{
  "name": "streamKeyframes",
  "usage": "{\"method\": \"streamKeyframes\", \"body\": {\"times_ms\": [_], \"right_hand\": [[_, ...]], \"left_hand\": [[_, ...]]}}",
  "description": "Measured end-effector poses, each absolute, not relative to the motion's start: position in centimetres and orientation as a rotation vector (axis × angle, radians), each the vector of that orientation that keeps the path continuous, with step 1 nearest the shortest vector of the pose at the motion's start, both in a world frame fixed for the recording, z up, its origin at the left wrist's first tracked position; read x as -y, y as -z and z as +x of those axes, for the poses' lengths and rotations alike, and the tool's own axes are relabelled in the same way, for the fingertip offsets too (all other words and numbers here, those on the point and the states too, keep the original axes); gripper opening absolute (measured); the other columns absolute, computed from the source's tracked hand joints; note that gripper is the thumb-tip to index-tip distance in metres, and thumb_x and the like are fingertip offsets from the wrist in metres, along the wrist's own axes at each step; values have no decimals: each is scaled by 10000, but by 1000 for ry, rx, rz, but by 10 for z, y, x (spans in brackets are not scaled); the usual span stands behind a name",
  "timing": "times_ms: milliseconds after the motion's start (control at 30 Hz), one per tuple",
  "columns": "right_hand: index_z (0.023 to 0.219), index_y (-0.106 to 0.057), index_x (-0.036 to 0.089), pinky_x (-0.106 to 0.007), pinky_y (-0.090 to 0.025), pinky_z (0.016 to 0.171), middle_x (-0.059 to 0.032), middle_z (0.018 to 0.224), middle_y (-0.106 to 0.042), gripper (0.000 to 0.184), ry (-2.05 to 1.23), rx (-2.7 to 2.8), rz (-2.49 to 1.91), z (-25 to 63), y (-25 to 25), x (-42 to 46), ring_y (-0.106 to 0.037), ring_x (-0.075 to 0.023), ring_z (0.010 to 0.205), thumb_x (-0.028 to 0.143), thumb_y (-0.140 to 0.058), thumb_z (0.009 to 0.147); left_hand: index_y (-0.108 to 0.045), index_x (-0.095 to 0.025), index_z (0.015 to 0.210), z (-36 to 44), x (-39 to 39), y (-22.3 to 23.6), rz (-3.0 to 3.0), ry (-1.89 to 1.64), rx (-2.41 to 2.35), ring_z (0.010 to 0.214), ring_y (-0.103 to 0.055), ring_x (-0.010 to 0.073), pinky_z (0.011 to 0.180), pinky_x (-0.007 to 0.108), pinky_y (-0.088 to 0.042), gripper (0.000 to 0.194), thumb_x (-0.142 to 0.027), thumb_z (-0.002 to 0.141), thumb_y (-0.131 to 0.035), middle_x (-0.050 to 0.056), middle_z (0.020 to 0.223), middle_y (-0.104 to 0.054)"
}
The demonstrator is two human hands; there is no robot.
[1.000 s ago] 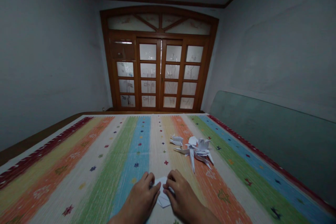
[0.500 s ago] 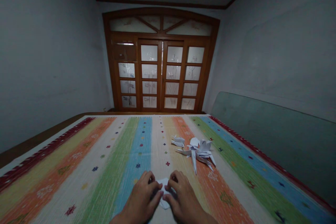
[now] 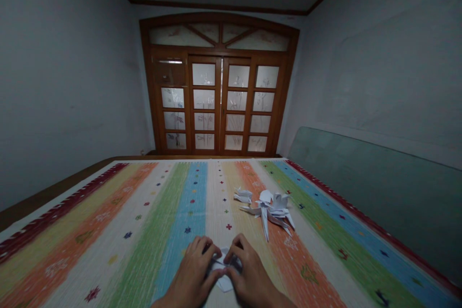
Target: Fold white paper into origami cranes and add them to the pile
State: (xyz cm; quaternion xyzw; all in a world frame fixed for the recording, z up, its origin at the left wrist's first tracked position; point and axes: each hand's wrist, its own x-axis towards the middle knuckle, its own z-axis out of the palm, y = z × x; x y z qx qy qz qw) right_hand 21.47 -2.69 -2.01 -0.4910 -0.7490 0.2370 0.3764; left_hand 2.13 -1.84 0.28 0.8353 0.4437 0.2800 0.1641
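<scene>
A small piece of folded white paper (image 3: 224, 285) lies on the striped cloth at the near middle of the table, partly covered by both hands. My left hand (image 3: 195, 269) grips its left side with thumb and fingers curled in. On the opposite side my right hand (image 3: 247, 269) pinches the paper, its thumb close to the left thumb at the centre. A crease or raised flap shows between the fingertips, though the hands hide much of the fold.
Several folded white paper figures (image 3: 276, 209) sit in a cluster right of centre, with a smaller folded paper figure (image 3: 243, 195) beside them. A striped tablecloth (image 3: 144, 250) covers the table. A pale green panel (image 3: 368, 178) stands along the right; wooden doors (image 3: 220, 101) are beyond.
The thumbs have come closer together over the paper, and a flap now shows raised between the fingers. The whole view has shifted slightly.
</scene>
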Motion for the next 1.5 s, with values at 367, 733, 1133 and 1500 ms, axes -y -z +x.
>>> {"method": "streamKeyframes", "body": {"times_ms": [367,733,1133,1500], "right_hand": [[912,-592,212,-287,-469,837,-24,963,-615,286,-635,1997,-1182,222,25,26,-607,-188,923,4,-572,716],[948,-597,219,-327,-419,773,-47,910,-649,385,-170,2145,-1025,223,21,28,-592,-221,862,-22,-538,654],[813,-558,198,-320,-331,728,-37,909,-605,392,-95,2161,-1075,223,27,17,-520,-219,916,-75,-487,541],[993,-632,186,-287,-439,858,-55,1066,-602,378,-471,2268,-1177,231,12,28,-561,-202,1000,10,-617,659]], "left_hand": [[-616,-244,1132,19,23,3,2416,-829,-1178,972,-680,227,827,297,-524,295,-143,860,-669,60,1094,-689],[-672,-227,934,14,22,-2,2578,-849,-1244,881,-678,255,747,345,-537,361,19,696,-556,37,910,-730],[-621,-227,1156,16,21,6,2693,-832,-1013,970,-680,228,828,310,-570,487,66,774,-544,78,1089,-679],[-624,-200,921,13,16,16,2779,-964,-1123,841,-665,215,714,303,-538,193,-14,900,-575,44,918,-680]]}}
